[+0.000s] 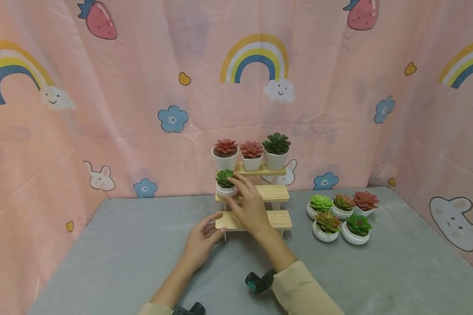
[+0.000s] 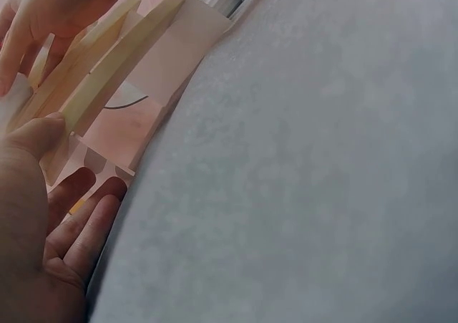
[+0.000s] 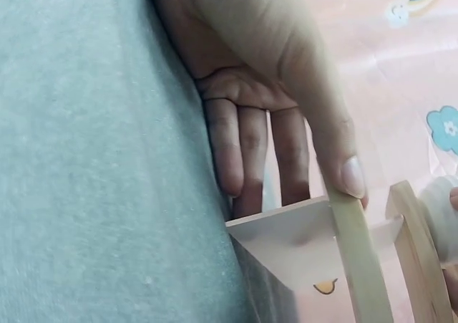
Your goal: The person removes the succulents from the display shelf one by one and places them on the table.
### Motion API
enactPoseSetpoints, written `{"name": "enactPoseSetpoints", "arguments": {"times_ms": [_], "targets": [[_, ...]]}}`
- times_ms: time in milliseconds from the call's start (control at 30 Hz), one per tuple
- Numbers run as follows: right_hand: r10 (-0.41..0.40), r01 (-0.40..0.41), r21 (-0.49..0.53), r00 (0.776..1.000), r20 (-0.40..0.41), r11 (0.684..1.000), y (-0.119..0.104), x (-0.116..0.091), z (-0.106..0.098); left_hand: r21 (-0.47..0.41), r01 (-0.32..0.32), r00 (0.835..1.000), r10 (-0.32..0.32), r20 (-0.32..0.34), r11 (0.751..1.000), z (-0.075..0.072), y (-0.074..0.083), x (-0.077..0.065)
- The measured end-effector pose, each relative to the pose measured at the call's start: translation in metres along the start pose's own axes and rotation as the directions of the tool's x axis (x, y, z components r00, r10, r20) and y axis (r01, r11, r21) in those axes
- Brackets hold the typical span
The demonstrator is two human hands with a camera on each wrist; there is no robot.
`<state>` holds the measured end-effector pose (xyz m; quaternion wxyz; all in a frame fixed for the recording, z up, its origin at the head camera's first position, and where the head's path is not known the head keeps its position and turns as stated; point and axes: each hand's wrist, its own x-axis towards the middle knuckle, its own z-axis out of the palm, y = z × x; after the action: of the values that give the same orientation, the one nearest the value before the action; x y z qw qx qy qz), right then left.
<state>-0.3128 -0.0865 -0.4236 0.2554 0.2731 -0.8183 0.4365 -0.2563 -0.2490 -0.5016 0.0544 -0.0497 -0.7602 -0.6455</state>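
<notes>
A three-tier wooden display stand [image 1: 276, 220] with clear side panels stands on the table. My left hand [image 1: 199, 242] holds the left end of its lowest board, thumb [image 2: 49, 129] on the board and the other fingers beside the clear panel. My right hand [image 1: 253, 211] reaches over to the left end of the middle board. There its thumb and fingers pinch a small green potted succulent [image 1: 225, 189] in a white ribbed pot, which sits at that board. In the right wrist view the left hand [image 3: 265, 72] shows at the board's end, and the pot [image 3: 438, 212] appears at the right edge.
On the top board stand two red succulents [image 1: 225, 162] [image 1: 252, 162] and a dark green one [image 1: 276, 159] in white pots. Several more potted succulents [image 1: 326, 236] are grouped on the grey table [image 1: 142, 245] to the right. A pink printed curtain [image 1: 134, 87] hangs behind.
</notes>
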Motion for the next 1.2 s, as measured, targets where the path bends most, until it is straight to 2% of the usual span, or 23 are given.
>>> {"name": "enactPoseSetpoints", "arguments": {"times_ms": [100,300,700,1200], "targets": [[0.009,-0.009,-0.029,1.000,0.003,1.000,-0.0026,-0.0004,0.0009,-0.006,-0.002,1.000,0.002,0.008,1.000,-0.0002,0.0000,0.0002],[0.082,-0.078,-0.071,0.995,0.052,0.994,-0.0024,0.0007,0.0035,-0.020,-0.013,1.000,0.014,0.016,1.000,-0.0002,0.0008,0.0003],[0.123,-0.116,-0.095,0.990,0.073,0.989,-0.0034,0.0043,0.0032,-0.042,0.011,1.000,-0.010,0.006,0.999,0.0002,0.0034,0.0004],[0.112,-0.113,0.026,0.992,0.050,0.993,-0.0007,0.0034,0.0000,0.003,-0.002,1.000,0.002,0.006,1.000,0.0000,0.0041,-0.0015]]}}
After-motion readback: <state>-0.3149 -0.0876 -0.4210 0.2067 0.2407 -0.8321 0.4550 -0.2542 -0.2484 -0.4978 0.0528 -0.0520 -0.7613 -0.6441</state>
